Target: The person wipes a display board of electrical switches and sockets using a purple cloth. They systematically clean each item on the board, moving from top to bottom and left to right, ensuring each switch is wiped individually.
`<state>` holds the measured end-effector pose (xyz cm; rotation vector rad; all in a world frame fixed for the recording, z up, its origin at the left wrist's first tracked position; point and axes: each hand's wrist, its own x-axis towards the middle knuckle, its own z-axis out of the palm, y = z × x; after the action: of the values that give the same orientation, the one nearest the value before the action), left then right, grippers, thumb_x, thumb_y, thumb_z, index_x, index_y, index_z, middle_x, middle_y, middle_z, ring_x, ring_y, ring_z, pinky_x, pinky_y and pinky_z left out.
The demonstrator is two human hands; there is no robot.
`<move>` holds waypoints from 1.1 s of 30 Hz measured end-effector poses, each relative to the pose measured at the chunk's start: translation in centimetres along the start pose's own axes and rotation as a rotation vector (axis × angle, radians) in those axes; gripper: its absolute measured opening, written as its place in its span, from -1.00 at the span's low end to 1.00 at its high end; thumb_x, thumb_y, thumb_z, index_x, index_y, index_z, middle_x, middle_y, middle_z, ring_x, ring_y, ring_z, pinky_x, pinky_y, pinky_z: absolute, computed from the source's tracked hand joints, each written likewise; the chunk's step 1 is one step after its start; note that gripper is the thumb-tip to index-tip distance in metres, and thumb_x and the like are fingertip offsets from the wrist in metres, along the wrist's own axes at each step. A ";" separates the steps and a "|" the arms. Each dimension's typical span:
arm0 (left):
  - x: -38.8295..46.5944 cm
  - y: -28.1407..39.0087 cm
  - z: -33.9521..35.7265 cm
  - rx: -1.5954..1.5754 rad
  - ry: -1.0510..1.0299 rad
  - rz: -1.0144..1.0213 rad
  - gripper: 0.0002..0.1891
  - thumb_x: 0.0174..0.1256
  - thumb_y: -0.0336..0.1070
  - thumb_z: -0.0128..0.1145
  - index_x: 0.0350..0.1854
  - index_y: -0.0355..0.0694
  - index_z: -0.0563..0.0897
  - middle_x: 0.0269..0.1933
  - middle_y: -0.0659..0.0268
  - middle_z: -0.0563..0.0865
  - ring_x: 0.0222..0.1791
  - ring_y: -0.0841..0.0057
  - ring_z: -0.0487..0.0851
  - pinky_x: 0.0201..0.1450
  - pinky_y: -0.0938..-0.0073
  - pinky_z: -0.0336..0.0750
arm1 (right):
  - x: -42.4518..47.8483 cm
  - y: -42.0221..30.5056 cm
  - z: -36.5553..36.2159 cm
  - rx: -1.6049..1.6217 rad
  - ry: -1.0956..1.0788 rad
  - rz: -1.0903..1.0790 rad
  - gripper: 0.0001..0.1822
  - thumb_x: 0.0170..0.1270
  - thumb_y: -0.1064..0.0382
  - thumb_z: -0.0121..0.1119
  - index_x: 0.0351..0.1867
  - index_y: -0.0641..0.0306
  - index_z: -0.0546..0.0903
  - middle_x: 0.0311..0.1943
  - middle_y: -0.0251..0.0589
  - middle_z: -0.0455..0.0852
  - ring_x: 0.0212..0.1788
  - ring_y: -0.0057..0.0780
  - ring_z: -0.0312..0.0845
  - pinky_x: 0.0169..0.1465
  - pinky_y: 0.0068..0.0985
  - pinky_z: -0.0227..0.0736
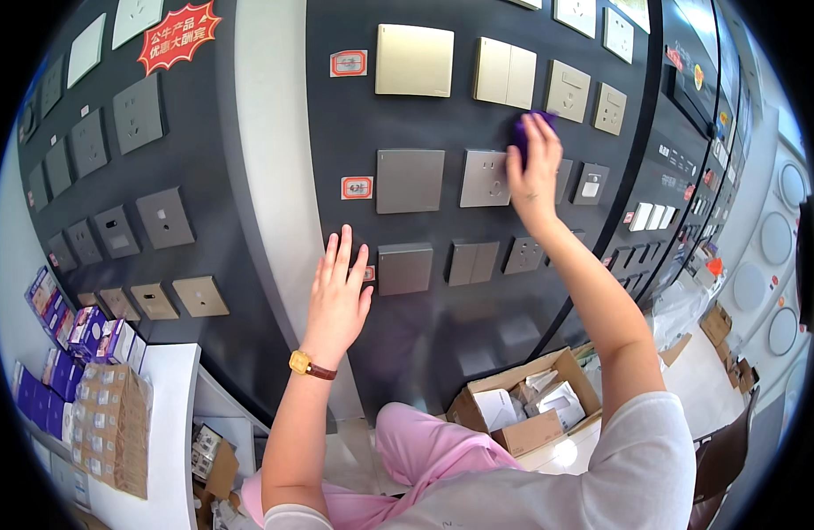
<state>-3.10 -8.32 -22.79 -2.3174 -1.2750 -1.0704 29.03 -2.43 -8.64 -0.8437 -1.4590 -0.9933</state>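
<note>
A dark display board [341,126] bears rows of wall switches and sockets. My right hand [538,169] presses a purple cloth [527,132] on the board, below a gold double switch [505,71] and a gold socket [568,91]. Its lower part covers the right edge of a grey socket [484,177]. My left hand [341,291], fingers apart and holding nothing, rests at the board's left edge, beside a grey switch [405,269]. It partly hides a small price tag. A grey blank-faced switch [410,181] lies between the two hands, higher than the left one.
An open cardboard box [476,404] with packets stands on the floor below the board. At left, a white counter [172,397] holds purple boxes [115,341] and a plastic-wrapped carton [112,424]. Another board of switches [202,165] is at left; a dark chair [721,457] stands at lower right.
</note>
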 end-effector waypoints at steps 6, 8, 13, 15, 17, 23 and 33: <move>-0.1 -0.2 -0.2 0.025 0.000 0.010 -0.31 0.33 -0.36 0.30 0.53 -0.19 0.39 0.69 0.08 0.05 0.64 0.02 0.12 0.56 0.05 0.26 | 2.4 -0.5 -2.0 0.014 -0.295 -0.406 -0.42 0.17 0.58 0.14 0.27 0.15 0.63 0.32 -0.14 0.56 0.38 -0.08 0.44 0.43 -0.18 0.38; -0.2 -0.3 -0.3 0.028 -0.009 0.002 -0.31 0.34 -0.35 0.30 0.53 -0.18 0.39 0.69 0.10 0.05 0.65 0.05 0.11 0.57 0.03 0.24 | 2.5 2.0 -3.0 0.003 -0.289 -0.424 -0.39 0.13 0.59 0.11 0.27 0.16 0.63 0.31 -0.14 0.60 0.37 -0.08 0.47 0.43 -0.19 0.40; 0.0 0.0 0.1 0.027 0.000 0.001 -0.29 0.32 -0.36 0.31 0.54 -0.18 0.37 0.69 0.07 0.03 0.65 0.02 0.10 0.57 0.05 0.25 | -0.4 10.5 -6.9 -0.143 -0.187 -0.154 -0.40 0.27 0.64 0.03 0.34 0.17 0.59 0.36 -0.12 0.55 0.41 -0.09 0.44 0.48 -0.25 0.31; 0.1 0.5 0.5 0.008 -0.001 -0.006 -0.29 0.32 -0.37 0.31 0.54 -0.19 0.37 0.69 0.06 0.03 0.65 0.01 0.09 0.57 0.05 0.24 | -1.9 14.3 -8.5 -0.183 -0.144 -0.019 -0.43 0.33 0.61 0.02 0.36 0.18 0.57 0.36 -0.09 0.55 0.39 -0.09 0.46 0.46 -0.28 0.32; 0.2 0.5 0.4 0.003 0.001 -0.013 -0.28 0.31 -0.38 0.31 0.54 -0.19 0.37 0.69 0.05 0.02 0.65 0.00 0.08 0.58 0.05 0.24 | -2.4 17.6 -8.9 -0.184 -0.047 0.082 -0.51 0.39 0.55 0.05 0.32 0.22 0.58 0.30 -0.05 0.60 0.34 -0.08 0.51 0.43 -0.30 0.36; -0.1 0.1 0.3 0.023 -0.001 -0.027 -0.28 0.31 -0.39 0.31 0.54 -0.20 0.37 0.69 0.05 0.02 0.66 -0.01 0.07 0.56 0.06 0.28 | 5.1 15.5 -7.5 -0.014 0.197 0.041 -0.63 0.40 0.47 0.15 0.22 0.28 0.61 0.15 -0.02 0.71 0.20 -0.12 0.64 0.31 -0.33 0.47; 0.1 0.3 0.2 0.014 0.008 -0.005 -0.28 0.32 -0.41 0.29 0.55 -0.19 0.35 0.69 0.06 0.03 0.66 0.01 0.08 0.53 0.07 0.30 | 3.5 14.7 -6.5 -0.320 -0.030 -0.197 -0.44 0.25 0.54 0.12 0.32 0.16 0.57 0.38 -0.22 0.55 0.44 -0.13 0.41 0.48 -0.26 0.33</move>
<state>-2.71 -8.37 -22.85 -2.2982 -1.2816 -1.0677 44.62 -2.81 -3.23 -0.9577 -1.4506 -1.3936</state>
